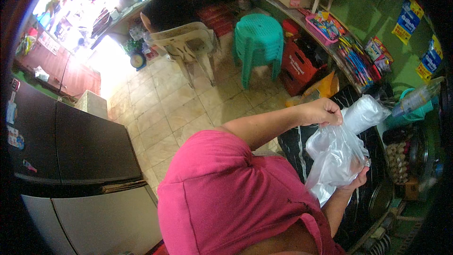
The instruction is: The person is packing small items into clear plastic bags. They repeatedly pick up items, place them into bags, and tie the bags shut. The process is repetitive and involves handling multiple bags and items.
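My left hand (324,111) pinches the gathered upper edge of a thin, translucent plastic bag (334,152). Lower down, my right hand (357,179) holds the same bag from its outer side, and some of its fingers show blurred through or behind the film. What the bag contains, if anything, cannot be made out. Just past my left hand lies a thick roll of clear plastic (368,113). Both hands are above a black, marble-patterned tabletop (368,202).
A person (170,7) sits on a white plastic chair (184,37). Stacked green stools (258,28) stand by a red crate (297,63). A shelf carries a pink basket (322,32) of sachets. A refrigerator (92,141) is at left, and a wrapped stack of cups (417,97) is at right.
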`<state>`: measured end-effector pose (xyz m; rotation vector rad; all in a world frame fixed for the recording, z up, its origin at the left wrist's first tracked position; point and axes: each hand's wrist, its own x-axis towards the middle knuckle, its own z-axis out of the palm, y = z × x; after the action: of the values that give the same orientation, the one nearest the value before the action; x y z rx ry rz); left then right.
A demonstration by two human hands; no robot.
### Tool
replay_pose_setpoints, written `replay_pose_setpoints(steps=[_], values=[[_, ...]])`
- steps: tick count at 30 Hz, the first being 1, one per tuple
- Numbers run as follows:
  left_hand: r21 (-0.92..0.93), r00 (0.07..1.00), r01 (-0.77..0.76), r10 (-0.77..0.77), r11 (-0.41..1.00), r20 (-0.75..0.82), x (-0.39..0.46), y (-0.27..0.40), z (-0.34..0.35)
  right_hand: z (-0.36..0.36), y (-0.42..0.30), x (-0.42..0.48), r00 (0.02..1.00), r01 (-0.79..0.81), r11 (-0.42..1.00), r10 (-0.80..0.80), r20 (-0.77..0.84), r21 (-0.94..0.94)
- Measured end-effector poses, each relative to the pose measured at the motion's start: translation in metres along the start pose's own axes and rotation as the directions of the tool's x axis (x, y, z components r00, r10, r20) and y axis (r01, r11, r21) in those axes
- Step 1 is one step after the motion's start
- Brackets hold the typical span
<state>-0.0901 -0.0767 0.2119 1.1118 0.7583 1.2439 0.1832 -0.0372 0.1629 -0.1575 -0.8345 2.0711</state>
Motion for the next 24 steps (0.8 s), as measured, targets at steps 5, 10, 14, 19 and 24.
replay_pose_setpoints(steps=[5,10,14,19,24], values=[[-0.040,0.999,0.017,-0.018,0.999,-0.030,0.003,-0.003,-0.002,0.011,0.005,0.010,0.998,-0.051,0.998,0.050,0.024,0.039],[-0.058,0.999,0.033,-0.033,0.998,-0.003,0.000,-0.005,-0.002,0.007,0.009,0.014,0.988,-0.156,0.986,0.155,0.008,0.054],[-0.094,0.999,0.041,-0.038,0.995,0.027,-0.001,-0.008,0.001,0.020,0.014,0.015,0.991,-0.134,0.990,0.134,0.010,-0.043],[-0.118,1.000,0.014,-0.012,0.993,0.019,-0.006,-0.008,0.004,0.027,0.017,0.016,0.992,-0.119,0.993,0.120,0.047,-0.025],[-0.141,1.000,0.013,-0.010,0.990,0.020,-0.010,-0.011,0.000,0.026,0.022,0.018,0.994,-0.103,0.993,0.106,0.041,-0.057]])
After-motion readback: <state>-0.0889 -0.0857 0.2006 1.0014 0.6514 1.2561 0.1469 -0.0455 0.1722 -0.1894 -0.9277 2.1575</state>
